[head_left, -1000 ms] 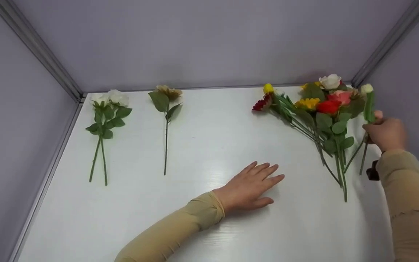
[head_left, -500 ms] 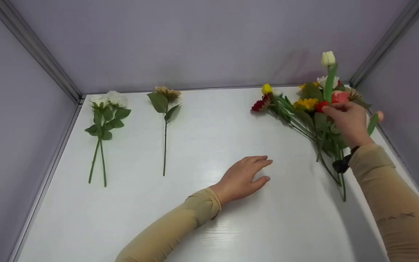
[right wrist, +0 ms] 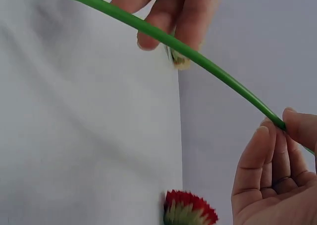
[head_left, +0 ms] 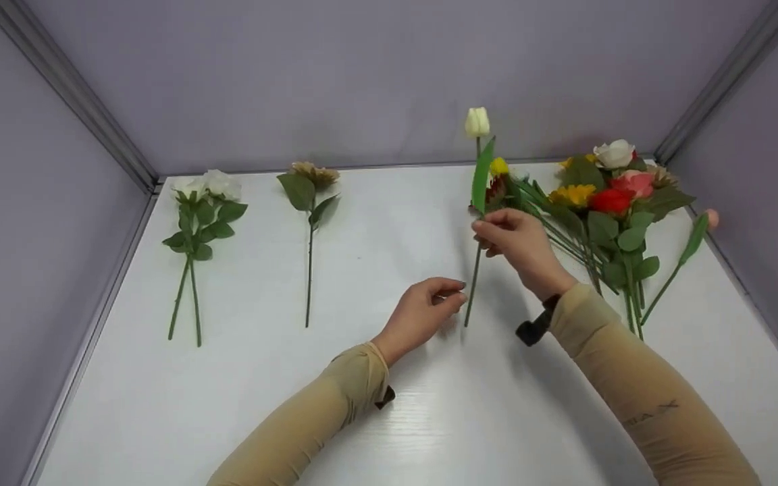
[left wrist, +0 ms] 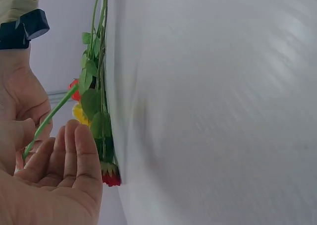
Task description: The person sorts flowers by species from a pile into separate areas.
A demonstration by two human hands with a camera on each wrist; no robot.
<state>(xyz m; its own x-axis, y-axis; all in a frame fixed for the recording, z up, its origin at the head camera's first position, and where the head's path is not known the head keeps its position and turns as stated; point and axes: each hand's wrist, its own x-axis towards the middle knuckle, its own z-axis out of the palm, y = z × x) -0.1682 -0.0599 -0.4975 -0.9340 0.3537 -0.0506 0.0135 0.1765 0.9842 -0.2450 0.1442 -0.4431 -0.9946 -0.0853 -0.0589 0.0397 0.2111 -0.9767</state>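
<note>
A white tulip [head_left: 477,123] with a long green leaf stands nearly upright above the table. My right hand [head_left: 523,246] pinches its stem between thumb and fingertips, just under the leaf. In the right wrist view the bare green stem [right wrist: 198,59] slants away from that pinch. My left hand [head_left: 419,314] is beside the lower stem, fingers loosely bent and thumb apart. Its fingers overlap the stem in the right wrist view without curling round it. Behind the tulip lie a yellow bloom [head_left: 499,167] and a dark red daisy-like flower [right wrist: 190,207].
A pile of mixed flowers, among them a red rose [head_left: 610,200], lies at the back right. Farther right a pink tulip [head_left: 712,219] leans by the wall. Two white roses [head_left: 219,183] and one tan flower [head_left: 316,173] lie on the left of the white table [head_left: 389,223].
My right hand has picked the white tulip up from the right side and carried it left over the pile. My left hand has turned and its fingers have bent from their flat spread.
</note>
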